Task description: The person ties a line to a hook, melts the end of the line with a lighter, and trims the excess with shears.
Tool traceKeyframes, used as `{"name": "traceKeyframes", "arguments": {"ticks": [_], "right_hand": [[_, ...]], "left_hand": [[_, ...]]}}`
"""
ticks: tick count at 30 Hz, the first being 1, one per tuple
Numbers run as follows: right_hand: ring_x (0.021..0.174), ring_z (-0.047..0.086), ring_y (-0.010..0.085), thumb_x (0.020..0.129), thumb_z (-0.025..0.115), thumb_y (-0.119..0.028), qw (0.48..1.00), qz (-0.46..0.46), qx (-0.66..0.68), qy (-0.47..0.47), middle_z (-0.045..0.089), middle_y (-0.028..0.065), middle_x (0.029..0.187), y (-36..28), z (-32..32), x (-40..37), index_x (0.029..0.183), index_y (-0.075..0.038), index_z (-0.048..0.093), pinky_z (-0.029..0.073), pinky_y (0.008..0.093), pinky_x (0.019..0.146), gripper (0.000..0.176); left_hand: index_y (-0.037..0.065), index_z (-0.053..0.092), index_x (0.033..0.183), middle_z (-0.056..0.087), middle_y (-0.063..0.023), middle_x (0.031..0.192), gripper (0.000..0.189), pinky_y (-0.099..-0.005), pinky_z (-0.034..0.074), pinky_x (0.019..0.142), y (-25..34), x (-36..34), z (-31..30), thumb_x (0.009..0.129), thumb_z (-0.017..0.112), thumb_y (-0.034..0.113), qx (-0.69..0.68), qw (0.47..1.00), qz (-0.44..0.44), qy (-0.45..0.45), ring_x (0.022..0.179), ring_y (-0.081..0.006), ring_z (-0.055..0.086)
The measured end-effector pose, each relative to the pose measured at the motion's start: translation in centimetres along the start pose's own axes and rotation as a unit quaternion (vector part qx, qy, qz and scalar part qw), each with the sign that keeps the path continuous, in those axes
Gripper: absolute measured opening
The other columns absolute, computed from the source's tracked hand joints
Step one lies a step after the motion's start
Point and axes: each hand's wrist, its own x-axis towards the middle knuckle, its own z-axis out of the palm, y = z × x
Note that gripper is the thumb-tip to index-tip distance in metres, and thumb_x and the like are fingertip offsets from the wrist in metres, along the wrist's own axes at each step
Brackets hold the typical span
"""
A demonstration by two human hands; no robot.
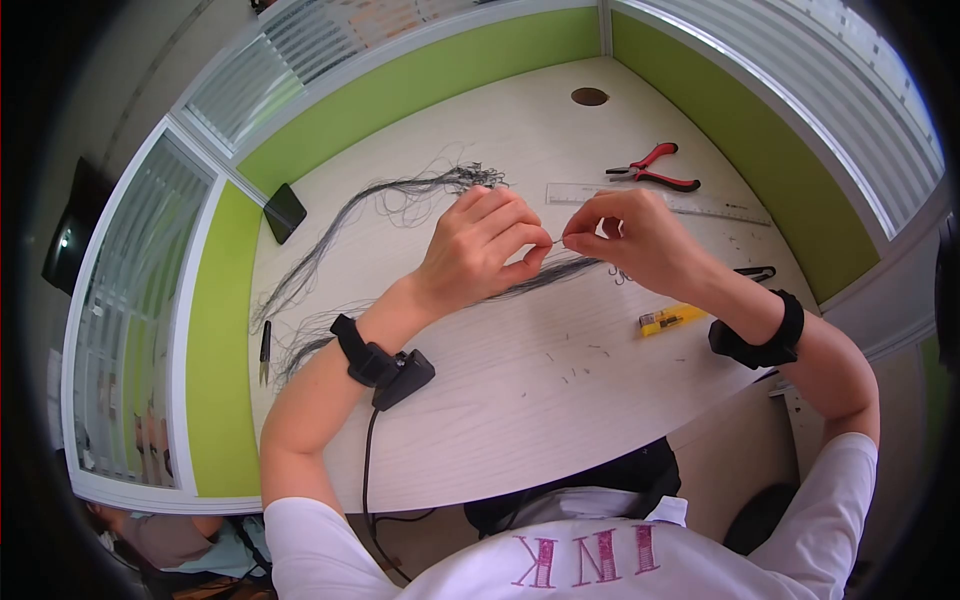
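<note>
Left hand (483,245) and right hand (635,232) both pinched, thumb to index, other fingers loosely curled; thin piece (559,242) spans fingertips above tabletop (500,400). Too small to ID.

Looking down on a pale wood-grain surface (500,430), finding a round cable hole (589,96) by its far corner. Seeing lime-green partition panels (430,95) bordering it in white frames (606,30), carrying striped glass panes (800,75) above. Catching brighter light at upper right, glimpsing pale floor (725,430) below.
</note>
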Motion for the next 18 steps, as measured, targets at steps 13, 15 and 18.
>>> {"name": "traceKeyframes", "arguments": {"ticks": [13, 15, 18], "right_hand": [[0.062, 0.043, 0.0060, 0.080, 0.061, -0.015, 0.978, 0.060, 0.104, 0.170, 0.054, -0.0002, 0.070, -3.2, -8.4, -7.5, 0.078, 0.000, 0.060, 0.034, 0.0202, 0.059, 0.015], [0.060, 0.040, 0.0050, 0.081, 0.060, -0.023, 0.964, 0.042, 0.091, 0.244, 0.048, -0.0015, 0.070, -3.1, -10.8, -10.4, 0.078, -0.003, 0.059, 0.031, 0.0197, 0.057, 0.020], [0.058, 0.036, 0.0052, 0.082, 0.058, -0.031, 0.955, -0.002, 0.046, 0.292, 0.043, -0.0024, 0.069, -0.9, -15.2, -15.2, 0.076, -0.006, 0.057, 0.027, 0.0199, 0.056, 0.026]], "left_hand": [[-0.001, 0.066, 0.087, 0.065, -0.0073, 0.075, 0.009, -0.0228, 0.050, 0.058, -7.5, -4.9, -0.5, 0.080, 0.062, 0.004, -0.136, 0.927, -0.349, -0.025, 0.063, -0.0130, 0.062], [-0.001, 0.066, 0.087, 0.066, -0.0068, 0.075, 0.010, -0.0227, 0.050, 0.058, -8.8, -5.5, -0.9, 0.081, 0.061, 0.004, -0.126, 0.917, -0.377, -0.014, 0.063, -0.0120, 0.062], [-0.002, 0.066, 0.088, 0.066, -0.0065, 0.074, 0.011, -0.0221, 0.050, 0.058, -9.7, -5.6, -2.1, 0.081, 0.061, 0.004, -0.112, 0.906, -0.408, 0.007, 0.062, -0.0107, 0.062]]}}
